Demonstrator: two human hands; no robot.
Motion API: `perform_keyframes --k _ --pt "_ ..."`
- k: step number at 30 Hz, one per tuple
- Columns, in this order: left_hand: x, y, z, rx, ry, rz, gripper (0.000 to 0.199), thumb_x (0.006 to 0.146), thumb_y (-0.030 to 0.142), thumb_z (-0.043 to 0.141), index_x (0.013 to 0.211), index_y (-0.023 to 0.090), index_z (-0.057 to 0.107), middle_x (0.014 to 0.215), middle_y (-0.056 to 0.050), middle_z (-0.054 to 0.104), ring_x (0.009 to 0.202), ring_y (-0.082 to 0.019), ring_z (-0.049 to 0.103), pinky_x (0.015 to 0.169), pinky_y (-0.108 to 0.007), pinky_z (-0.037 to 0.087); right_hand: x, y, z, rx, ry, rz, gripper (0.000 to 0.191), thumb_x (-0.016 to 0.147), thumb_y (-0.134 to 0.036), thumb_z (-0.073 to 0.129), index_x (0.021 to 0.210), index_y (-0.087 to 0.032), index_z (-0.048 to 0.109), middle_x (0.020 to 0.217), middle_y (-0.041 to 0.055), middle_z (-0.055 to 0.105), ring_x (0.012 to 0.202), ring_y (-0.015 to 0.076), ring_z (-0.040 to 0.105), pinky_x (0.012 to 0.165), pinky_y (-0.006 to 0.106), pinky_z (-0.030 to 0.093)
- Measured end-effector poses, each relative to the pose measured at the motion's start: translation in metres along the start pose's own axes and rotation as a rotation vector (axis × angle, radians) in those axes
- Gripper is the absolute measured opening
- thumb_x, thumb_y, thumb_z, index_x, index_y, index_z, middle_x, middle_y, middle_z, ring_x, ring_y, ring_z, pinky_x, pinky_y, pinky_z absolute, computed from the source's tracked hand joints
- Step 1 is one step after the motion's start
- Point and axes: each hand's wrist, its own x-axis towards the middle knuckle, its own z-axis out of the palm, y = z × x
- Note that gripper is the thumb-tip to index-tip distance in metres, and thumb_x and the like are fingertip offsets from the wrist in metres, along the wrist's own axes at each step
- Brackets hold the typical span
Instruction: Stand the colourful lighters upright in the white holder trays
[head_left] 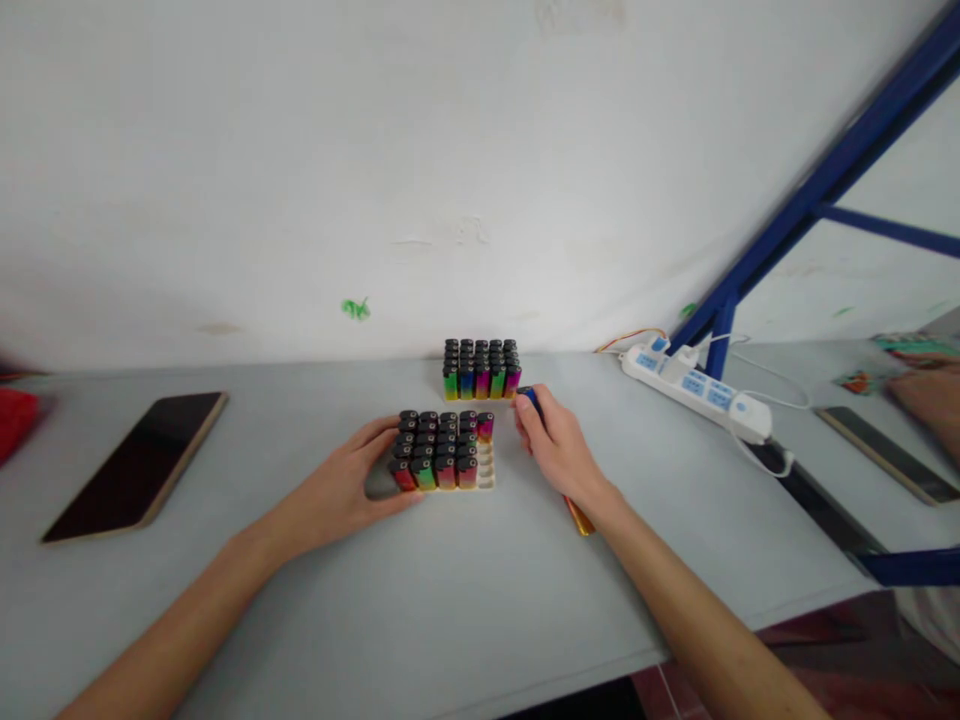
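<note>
A white tray holds rows of cigarette lighters with black tops and shiny coloured bodies. Its right column has bare slots, with one pink-purple lighter at the back. My left hand grips the tray's left side, thumb along the front and fingers behind. Closed around a slim blue-ended object, my right hand is right of the tray. An orange-gold end shows below the right wrist; whether it belongs to the same object is hidden. Behind stands a second block of lighters.
A dark phone-like slab lies at left, and a red item sits at the left edge. At right are a white power strip with cables and a blue metal frame. Beyond it, another person's hand shows, blurred.
</note>
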Motion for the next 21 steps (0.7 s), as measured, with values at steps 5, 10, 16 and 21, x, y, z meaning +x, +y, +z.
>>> perform_keyframes --k 5,10,16,21 --pt "0.0016 0.0 0.0004 0.019 0.02 0.015 0.079 0.106 0.077 0.091 0.162 0.023 0.082 0.181 -0.02 0.077 0.163 -0.049 0.079 0.144 -0.067 0.064 -0.0034 -0.0005 -0.0051 -0.231 -0.075 -0.165 0.055 0.132 -0.065 0.055 0.089 -0.03 0.055 0.085 0.0038 0.07 0.081 0.0241 0.066 0.082 0.036 0.053" --pt "0.0024 -0.0028 0.0027 0.009 0.022 0.024 0.082 0.105 0.082 0.089 0.16 0.021 0.082 0.179 -0.021 0.077 0.163 -0.048 0.079 0.145 -0.067 0.063 -0.0081 0.002 -0.0074 -0.209 -0.136 -0.128 0.052 0.134 -0.061 0.061 0.092 -0.029 0.06 0.079 0.0003 0.076 0.071 0.0214 0.07 0.074 0.032 0.05" --pt "0.002 -0.0061 0.0038 -0.021 0.026 0.005 0.08 0.103 0.079 0.092 0.162 0.025 0.082 0.179 -0.019 0.078 0.162 -0.049 0.079 0.144 -0.067 0.064 -0.0068 0.0061 -0.0005 -0.264 -0.222 -0.211 0.034 0.133 -0.042 0.069 0.101 -0.029 0.065 0.096 0.0037 0.086 0.083 0.0242 0.079 0.08 0.033 0.058" --pt "0.003 -0.0031 0.0022 -0.06 0.021 0.0 0.078 0.102 0.074 0.094 0.161 0.025 0.083 0.179 -0.02 0.078 0.163 -0.05 0.078 0.146 -0.07 0.061 -0.0033 0.0026 -0.0003 -0.361 -0.316 -0.223 0.021 0.132 -0.035 0.073 0.113 -0.027 0.07 0.101 0.0048 0.087 0.085 0.0247 0.081 0.08 0.033 0.057"
